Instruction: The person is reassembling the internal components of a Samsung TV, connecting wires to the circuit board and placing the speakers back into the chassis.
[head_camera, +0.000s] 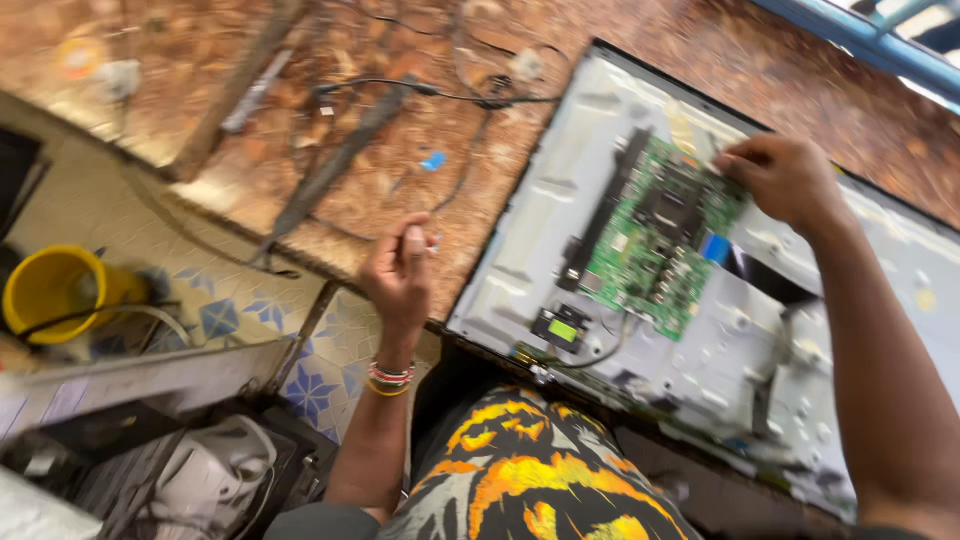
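Fingers of the left hand (400, 265) were pinched shut around a small pale object, probably a screw or bit, too blurred to name, held just above the near edge of the brown worktop (300, 150). Beaded bracelets (389, 377) sat on that wrist. Right of it, the opened flat-panel television (540, 220) lay back-up across the worktop, its near-left corner hanging past the edge toward the person's lap. Rear cover was already off: bare metal chassis showed, with a small power module (560, 328) near the lower edge. Green circuit board (665, 235) still rested on the chassis, middle of the panel, cables and a blue ribbon tab (714, 248) still attached as far as could be seen. Right hand (785, 180) gripped the board's far upper corner, fingers curled closed on its edge. Judged: opening done, board removal under way, connectors left. Farther off, loose black cables (440, 95) lay on the worktop. Yellow bucket (55, 290) stood on the tiled floor, left.
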